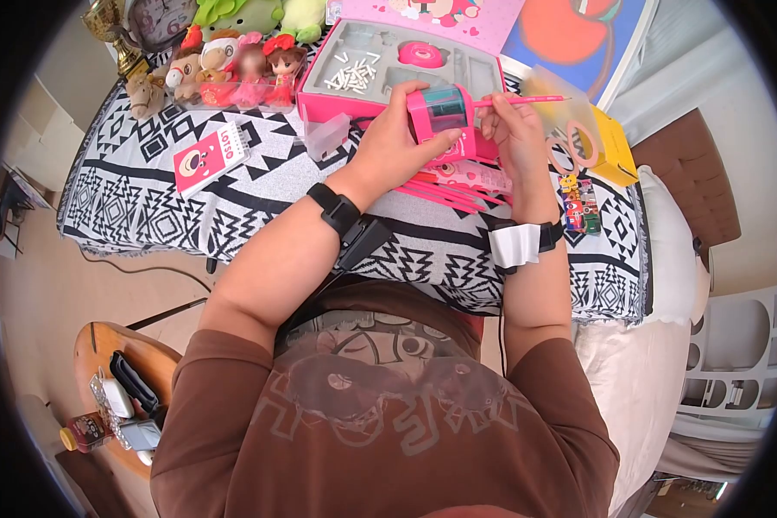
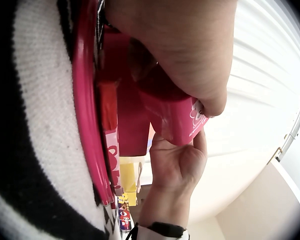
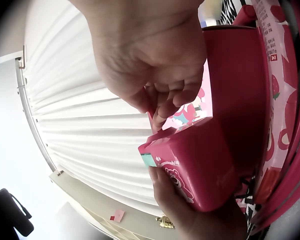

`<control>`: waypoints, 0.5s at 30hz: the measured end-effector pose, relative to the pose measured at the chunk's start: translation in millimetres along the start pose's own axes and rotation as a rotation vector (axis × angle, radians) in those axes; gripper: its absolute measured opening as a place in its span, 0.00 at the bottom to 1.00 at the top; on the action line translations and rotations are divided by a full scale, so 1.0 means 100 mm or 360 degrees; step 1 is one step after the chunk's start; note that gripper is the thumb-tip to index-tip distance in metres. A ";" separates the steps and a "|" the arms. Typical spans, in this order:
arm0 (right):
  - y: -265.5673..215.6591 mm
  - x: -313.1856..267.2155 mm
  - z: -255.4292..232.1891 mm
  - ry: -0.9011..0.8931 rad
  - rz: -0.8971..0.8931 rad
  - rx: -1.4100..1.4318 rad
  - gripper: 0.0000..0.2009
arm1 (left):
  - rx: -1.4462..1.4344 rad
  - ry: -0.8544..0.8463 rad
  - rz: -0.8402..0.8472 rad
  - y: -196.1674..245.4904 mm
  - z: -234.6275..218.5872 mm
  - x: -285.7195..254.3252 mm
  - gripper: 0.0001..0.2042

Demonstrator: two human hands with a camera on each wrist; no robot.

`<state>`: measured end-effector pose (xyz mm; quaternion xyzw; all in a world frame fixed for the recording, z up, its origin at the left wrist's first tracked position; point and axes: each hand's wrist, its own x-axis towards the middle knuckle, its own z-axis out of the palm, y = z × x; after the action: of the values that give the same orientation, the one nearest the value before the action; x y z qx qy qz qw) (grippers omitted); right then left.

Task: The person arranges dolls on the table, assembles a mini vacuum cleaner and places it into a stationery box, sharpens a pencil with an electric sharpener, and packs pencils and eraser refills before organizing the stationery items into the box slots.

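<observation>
A pink pencil sharpener (image 1: 439,112) with a teal see-through window is gripped in my left hand (image 1: 397,138), thumb across its front and fingers around its far side. In the right wrist view the sharpener (image 3: 190,165) shows a cartoon bear print. My right hand (image 1: 520,134) pinches a slim pink pencil (image 1: 540,100) between thumb and fingers. One end of the pencil is right at the sharpener's right side; the other points off to the right. Both hands are raised above the front edge of the pink gift box (image 1: 319,110).
Several pink pencils (image 1: 445,197) lie before the box, whose tray holds white sticks (image 1: 352,76) and a pink round item (image 1: 420,54). Left are a Lotso notepad (image 1: 205,161), a clear container (image 1: 328,138) and dolls (image 1: 250,67). Right are tape rolls (image 1: 581,145) and a yellow box (image 1: 613,142).
</observation>
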<state>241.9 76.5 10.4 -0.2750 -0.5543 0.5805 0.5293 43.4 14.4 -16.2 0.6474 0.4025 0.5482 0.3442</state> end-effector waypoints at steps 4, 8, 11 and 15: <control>0.06 0.00 0.05 0.0168 -0.0021 -0.0009 0.09 | 0.0088 0.0019 -0.0007 0.03 -0.01 -0.01 0.35; 0.09 0.01 0.05 0.0249 -0.0021 -0.0120 0.10 | 0.0141 0.0029 0.0026 0.03 -0.01 -0.01 0.36; 0.11 0.00 0.08 0.0362 -0.0026 -0.0172 0.11 | 0.0168 0.0029 0.0058 0.00 0.00 -0.01 0.37; 0.06 0.00 0.11 0.0292 -0.0028 -0.0109 0.11 | 0.0107 0.0036 0.0087 -0.03 0.02 0.01 0.37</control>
<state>230.2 73.9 7.1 -0.3401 -0.5253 0.5290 0.5732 44.9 16.1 -18.7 0.6632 0.4068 0.5506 0.3026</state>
